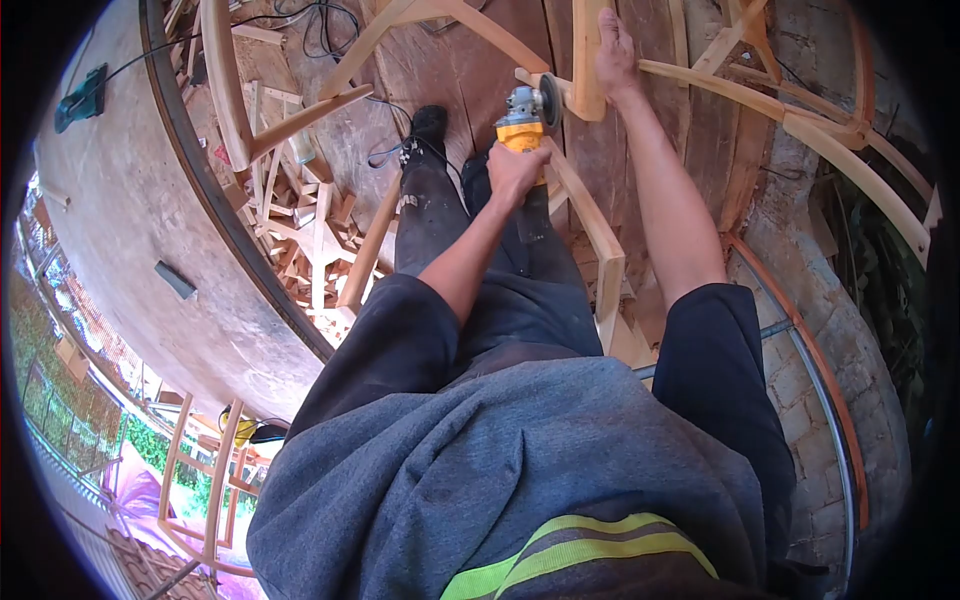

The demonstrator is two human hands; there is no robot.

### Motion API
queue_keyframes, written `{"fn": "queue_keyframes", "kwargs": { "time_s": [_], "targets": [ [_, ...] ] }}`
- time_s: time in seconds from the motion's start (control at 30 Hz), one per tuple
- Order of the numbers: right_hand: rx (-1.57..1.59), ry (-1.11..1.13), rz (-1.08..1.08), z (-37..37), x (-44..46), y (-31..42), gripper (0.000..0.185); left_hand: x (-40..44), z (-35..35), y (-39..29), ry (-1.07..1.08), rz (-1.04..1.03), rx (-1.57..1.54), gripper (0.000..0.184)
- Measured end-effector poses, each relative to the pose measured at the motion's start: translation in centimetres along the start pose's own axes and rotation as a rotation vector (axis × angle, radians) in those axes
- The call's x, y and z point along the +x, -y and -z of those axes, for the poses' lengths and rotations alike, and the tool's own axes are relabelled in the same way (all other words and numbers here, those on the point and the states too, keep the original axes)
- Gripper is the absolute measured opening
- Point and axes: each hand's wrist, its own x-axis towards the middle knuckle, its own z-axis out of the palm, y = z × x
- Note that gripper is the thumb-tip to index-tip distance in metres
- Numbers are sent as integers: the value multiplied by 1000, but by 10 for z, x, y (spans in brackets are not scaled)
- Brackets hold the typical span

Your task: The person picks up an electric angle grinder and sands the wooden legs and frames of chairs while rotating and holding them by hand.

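My left hand (514, 172) is wrapped around the yellow body of an angle grinder (519, 134), over my legs. The grinder's dark round disc (550, 99) is at or very near a joint of a light wooden chair frame (588, 60); whether they touch is unclear. My right hand (617, 52) grips the side of the thick upright of that frame, fingers pointing away from me. The far side of this grip is hidden. A curved wooden leg (590, 205) of the frame extends back toward my lap.
Other wooden frames stand at left (228, 85) and right (850, 165). Wood offcuts (318, 235) cover the floor at left. A dark cable (325, 30) lies near my feet. On the curved-edged table (110, 220) are a green power tool (82, 100) and a dark flat piece (175, 279).
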Motion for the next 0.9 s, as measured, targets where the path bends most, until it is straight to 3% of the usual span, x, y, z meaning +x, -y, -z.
{"fn": "queue_keyframes", "kwargs": {
  "time_s": [0.13, 0.17, 0.23, 0.33, 0.4, 0.53, 0.73, 0.9],
  "targets": [
    [99, -115, 121, -6, 12, -50, 60, 13, 21, 26, -12, -9, -61, 41],
    [121, 33, -10, 12, -10, -19, 52, 9, 34, 25, -7, -23, -95, 39],
    [323, -21, 16, 14, -41, -24, 53, 8, 57, 27, 5, -15, -168, 36],
    [220, -93, 17, 5, -98, -15, 65, 11, 82, 38, -60, -36, -190, 37],
    [-156, -103, -28, -3, -123, -3, 80, 11, 94, 38, -118, -89, -248, 40],
    [-491, -284, 56, -22, -127, -1, 75, 12, 119, 35, -109, -104, -218, 47],
    [-634, -442, -127, -37, -117, 2, 64, -6, 145, 20, -63, -155, -165, 50],
    [-670, -469, -153, -37, -118, 9, 63, -12, 158, 22, -18, -165, -226, 51]
  ]
}}
